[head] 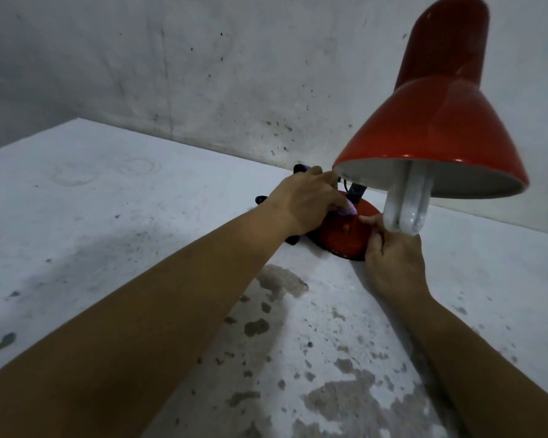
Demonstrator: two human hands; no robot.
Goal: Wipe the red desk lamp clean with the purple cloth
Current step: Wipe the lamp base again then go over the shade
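Observation:
The red desk lamp stands on a white table, its big red shade point(437, 121) close to the camera at the upper right, with a white bulb point(407, 203) hanging out of it. Its round red base point(345, 232) sits further back near the wall. My left hand point(304, 200) presses the purple cloth point(442, 212) onto the left and top of the base; most of the cloth is hidden under the hand. My right hand point(393, 257) grips the base's right front edge, thumb on top.
The worn white table point(108, 216) has grey stains and chipped paint in front of the base. A spotted white wall point(203, 74) rises right behind the lamp. The shade and bulb overhang the base and my right hand.

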